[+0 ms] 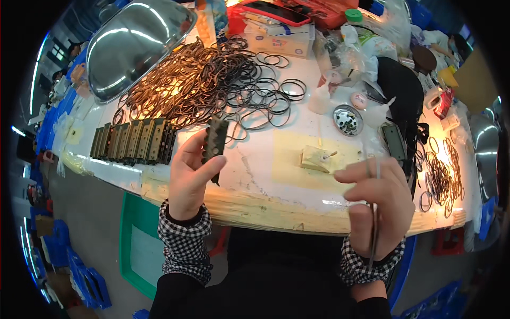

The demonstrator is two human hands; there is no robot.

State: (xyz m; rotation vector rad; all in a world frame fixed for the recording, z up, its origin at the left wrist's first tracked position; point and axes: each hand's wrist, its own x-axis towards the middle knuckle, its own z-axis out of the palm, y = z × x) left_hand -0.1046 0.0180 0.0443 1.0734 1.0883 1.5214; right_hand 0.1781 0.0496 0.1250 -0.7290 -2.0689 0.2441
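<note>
Both hands are raised above the near edge of the white worktable [255, 175], which is bordered with pale wood. The left hand [191, 178] is closed around a dark olive, ribbed rectangular metal block [215, 142], thumb along its right side and fingers behind it. The right hand [380, 199] is curled around a thin, straight metal rod [375, 212], pinched between thumb and fingers.

The block stands nearly upright in the left hand, its long axis running away from the person with the top tipped slightly to the right. It lies well to the left of the right hand, at about the same height over the table edge. The rod's long axis is also nearly vertical, its upper end above the fingers and its lower end passing the checked cuff. The rod tip does not touch the block.

The block looks narrow and dull green-brown, with a row of small notches or teeth on its left edge; finer detail is blurred.

A row of similar olive blocks [133, 142] lies on the table just left of the left hand. Behind it spreads a heap of brown and black rubber rings [212, 80].
</note>
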